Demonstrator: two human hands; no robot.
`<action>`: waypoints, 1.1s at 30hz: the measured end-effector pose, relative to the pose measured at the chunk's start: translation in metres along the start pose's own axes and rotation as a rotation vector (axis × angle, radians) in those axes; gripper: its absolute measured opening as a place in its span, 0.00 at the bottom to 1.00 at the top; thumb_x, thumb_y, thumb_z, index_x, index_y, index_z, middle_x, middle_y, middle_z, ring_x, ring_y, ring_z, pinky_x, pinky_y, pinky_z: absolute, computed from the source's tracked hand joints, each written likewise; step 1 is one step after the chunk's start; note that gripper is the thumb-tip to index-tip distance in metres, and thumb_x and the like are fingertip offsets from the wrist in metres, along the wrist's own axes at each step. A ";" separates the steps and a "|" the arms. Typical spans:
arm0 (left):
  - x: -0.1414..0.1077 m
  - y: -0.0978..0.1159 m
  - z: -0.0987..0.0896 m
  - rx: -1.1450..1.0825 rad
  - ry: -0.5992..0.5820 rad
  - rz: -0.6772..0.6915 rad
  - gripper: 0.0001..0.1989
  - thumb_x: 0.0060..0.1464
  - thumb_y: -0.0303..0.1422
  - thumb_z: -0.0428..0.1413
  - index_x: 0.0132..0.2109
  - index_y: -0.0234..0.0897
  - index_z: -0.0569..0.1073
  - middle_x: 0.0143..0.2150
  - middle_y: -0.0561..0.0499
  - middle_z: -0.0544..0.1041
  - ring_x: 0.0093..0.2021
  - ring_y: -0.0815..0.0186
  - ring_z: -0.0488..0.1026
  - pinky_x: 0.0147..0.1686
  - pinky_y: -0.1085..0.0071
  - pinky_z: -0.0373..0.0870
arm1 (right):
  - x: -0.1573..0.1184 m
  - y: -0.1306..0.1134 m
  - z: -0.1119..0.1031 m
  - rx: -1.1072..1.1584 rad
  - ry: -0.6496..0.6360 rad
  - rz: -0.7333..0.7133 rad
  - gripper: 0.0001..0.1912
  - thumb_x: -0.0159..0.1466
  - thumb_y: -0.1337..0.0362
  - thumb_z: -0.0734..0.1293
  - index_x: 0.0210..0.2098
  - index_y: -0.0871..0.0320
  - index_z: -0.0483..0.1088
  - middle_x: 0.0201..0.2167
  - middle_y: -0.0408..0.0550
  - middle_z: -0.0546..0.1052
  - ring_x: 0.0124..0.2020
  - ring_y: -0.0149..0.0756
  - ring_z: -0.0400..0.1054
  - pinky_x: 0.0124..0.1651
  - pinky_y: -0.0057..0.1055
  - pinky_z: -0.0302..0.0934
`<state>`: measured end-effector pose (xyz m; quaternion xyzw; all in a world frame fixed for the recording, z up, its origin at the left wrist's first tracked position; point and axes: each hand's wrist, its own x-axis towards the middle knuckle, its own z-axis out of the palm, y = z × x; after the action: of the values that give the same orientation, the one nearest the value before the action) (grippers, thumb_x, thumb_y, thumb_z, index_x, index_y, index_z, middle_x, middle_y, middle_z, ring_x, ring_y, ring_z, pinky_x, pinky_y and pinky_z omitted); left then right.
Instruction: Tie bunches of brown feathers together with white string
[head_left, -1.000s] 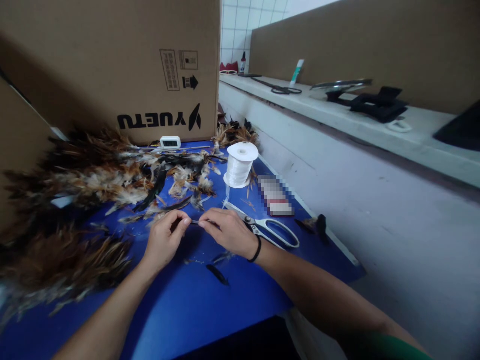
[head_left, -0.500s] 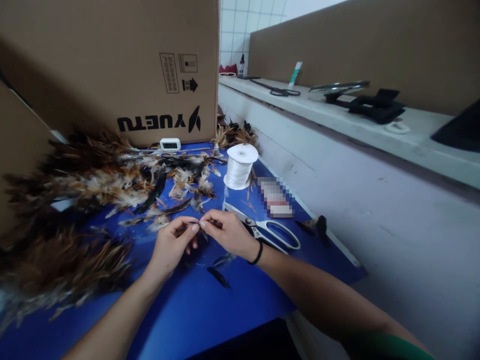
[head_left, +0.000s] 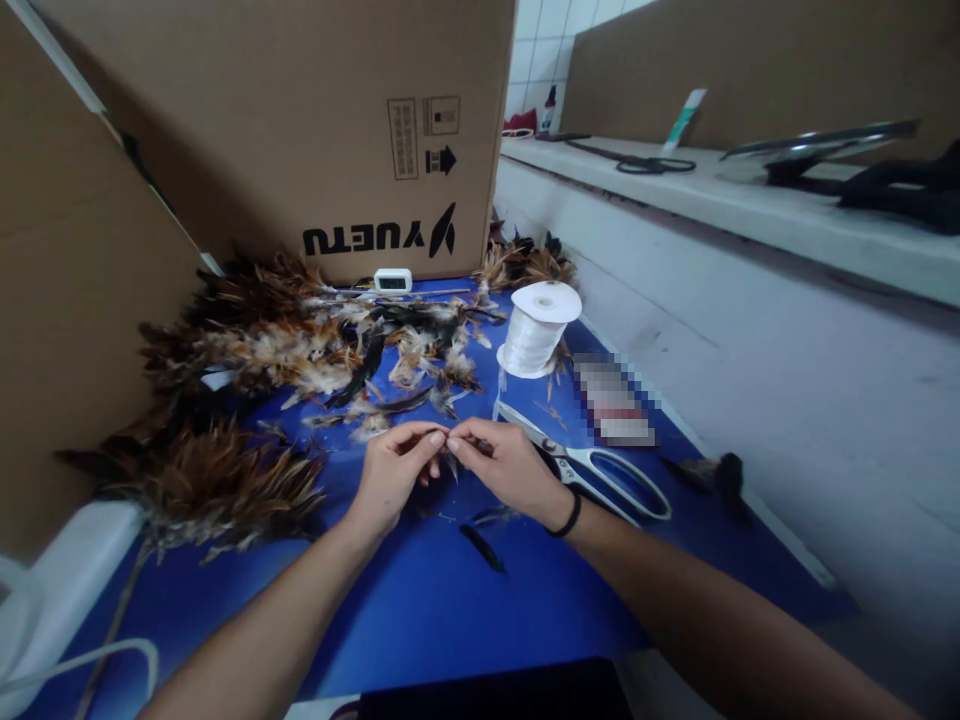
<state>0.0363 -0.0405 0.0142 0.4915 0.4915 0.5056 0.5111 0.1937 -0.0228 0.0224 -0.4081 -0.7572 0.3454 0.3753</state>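
Observation:
My left hand and my right hand meet fingertip to fingertip over the blue table. Both pinch a small dark feather, mostly hidden by the fingers; only a wispy part shows below them. A dark loose feather lies on the table just under my hands. Beside my right wrist, which wears a black band, rest white-handled scissors with their blades pointing away to the left. Behind them stands a white spool of ribbon, its loose end hanging toward the blades.
Brown feather bundles and a mixed feather pile cover the left and back. A large cardboard box walls off the rear, with a small white digital display before it. On the right, a ledge holds black scissors and a tube.
The camera view has swung left, so everything appears further right, and a white object shows at lower left. My hands keep the same fingertip pinch.

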 end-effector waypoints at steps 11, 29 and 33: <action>0.006 -0.004 -0.007 0.010 0.089 0.076 0.12 0.50 0.39 0.58 0.34 0.33 0.74 0.18 0.56 0.68 0.18 0.74 0.65 0.18 0.78 0.61 | -0.002 0.004 0.001 -0.285 -0.002 -0.240 0.08 0.65 0.68 0.60 0.37 0.57 0.71 0.34 0.44 0.77 0.36 0.31 0.69 0.45 0.33 0.56; -0.002 -0.013 -0.009 0.925 -0.118 0.476 0.10 0.61 0.32 0.45 0.41 0.39 0.71 0.32 0.50 0.75 0.32 0.67 0.72 0.34 0.71 0.68 | 0.015 0.010 -0.051 -0.830 0.027 -0.156 0.16 0.58 0.75 0.59 0.43 0.61 0.72 0.42 0.51 0.75 0.46 0.41 0.66 0.49 0.36 0.57; -0.003 -0.010 -0.009 1.031 -0.076 0.554 0.12 0.61 0.29 0.43 0.47 0.40 0.68 0.42 0.48 0.74 0.38 0.67 0.72 0.37 0.72 0.69 | 0.033 -0.004 -0.041 -0.867 -0.080 -0.121 0.13 0.62 0.69 0.59 0.42 0.59 0.73 0.40 0.51 0.76 0.44 0.39 0.67 0.50 0.35 0.57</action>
<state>0.0276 -0.0431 0.0042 0.8047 0.5085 0.2978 0.0722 0.2145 0.0137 0.0550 -0.4688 -0.8687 -0.0112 0.1593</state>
